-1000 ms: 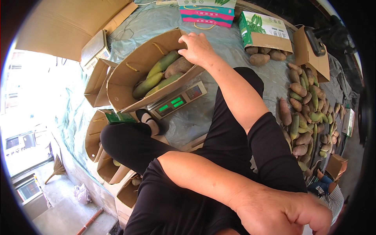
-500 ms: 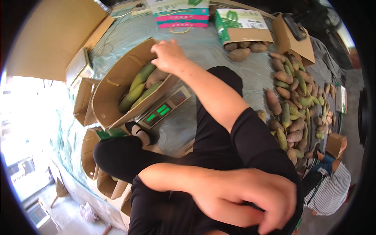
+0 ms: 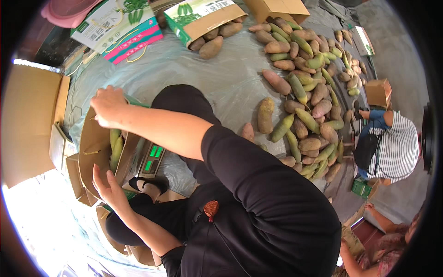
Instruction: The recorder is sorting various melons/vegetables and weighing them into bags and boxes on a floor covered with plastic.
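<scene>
Whereas half a second ago only the right hand (image 3: 108, 106) was on the box (image 3: 94, 147) and the left hand (image 3: 107, 185) was down near the lap, both now sit on it: right gripping the far rim, fingers curled over the edge, left laid flat and open against the near wall. View has also swung, so box and scale (image 3: 151, 159) are now at lower left, and the fruit pile (image 3: 302, 99) on the grey sheet (image 3: 217, 78) fills the upper right. Box sits on the scale, green display lit, with long green fruit (image 3: 115, 150) visible inside. My read: loading has stopped and the box is being steadied or squared up on the scale with two hands. Another person in a striped top (image 3: 392, 147) crouches at right, beyond the pile
</scene>
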`<control>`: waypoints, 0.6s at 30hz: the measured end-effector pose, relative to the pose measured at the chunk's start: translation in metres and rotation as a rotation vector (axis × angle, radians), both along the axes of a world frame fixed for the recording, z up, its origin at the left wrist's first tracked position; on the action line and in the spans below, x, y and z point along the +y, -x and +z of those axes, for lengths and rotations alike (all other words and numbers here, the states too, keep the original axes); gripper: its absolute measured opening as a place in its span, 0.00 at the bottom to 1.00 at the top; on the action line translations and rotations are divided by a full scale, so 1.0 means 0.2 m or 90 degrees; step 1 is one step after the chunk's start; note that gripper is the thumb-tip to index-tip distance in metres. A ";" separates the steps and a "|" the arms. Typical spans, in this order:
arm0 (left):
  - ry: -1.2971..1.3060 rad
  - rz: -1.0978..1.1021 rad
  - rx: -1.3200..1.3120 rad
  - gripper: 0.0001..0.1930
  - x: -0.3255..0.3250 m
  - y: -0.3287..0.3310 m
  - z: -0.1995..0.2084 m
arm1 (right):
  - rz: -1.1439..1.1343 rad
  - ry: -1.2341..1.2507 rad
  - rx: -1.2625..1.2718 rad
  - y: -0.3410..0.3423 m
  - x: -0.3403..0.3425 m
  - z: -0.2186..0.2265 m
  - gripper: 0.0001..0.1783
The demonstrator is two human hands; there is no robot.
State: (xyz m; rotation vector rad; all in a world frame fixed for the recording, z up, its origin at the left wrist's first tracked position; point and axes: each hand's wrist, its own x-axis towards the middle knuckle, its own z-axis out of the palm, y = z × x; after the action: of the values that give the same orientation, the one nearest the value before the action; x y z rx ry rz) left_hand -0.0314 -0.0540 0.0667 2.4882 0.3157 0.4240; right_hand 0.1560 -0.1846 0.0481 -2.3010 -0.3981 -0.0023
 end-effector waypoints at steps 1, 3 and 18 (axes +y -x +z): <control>-0.069 0.006 0.029 0.22 0.03 0.00 -0.04 | -0.003 -0.017 -0.015 0.00 0.03 0.00 0.15; -0.111 -0.012 0.050 0.25 0.08 -0.01 -0.15 | 0.021 -0.041 -0.033 0.02 0.06 0.01 0.16; -0.395 -0.020 0.127 0.27 0.12 0.01 -0.42 | 0.058 -0.202 -0.030 0.09 0.19 0.07 0.14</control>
State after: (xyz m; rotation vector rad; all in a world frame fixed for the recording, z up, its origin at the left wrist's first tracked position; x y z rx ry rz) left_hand -0.0338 -0.0304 -0.0165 3.1489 0.2486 0.2884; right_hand 0.1374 -0.1461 0.0627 -1.9720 -0.4893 -0.0693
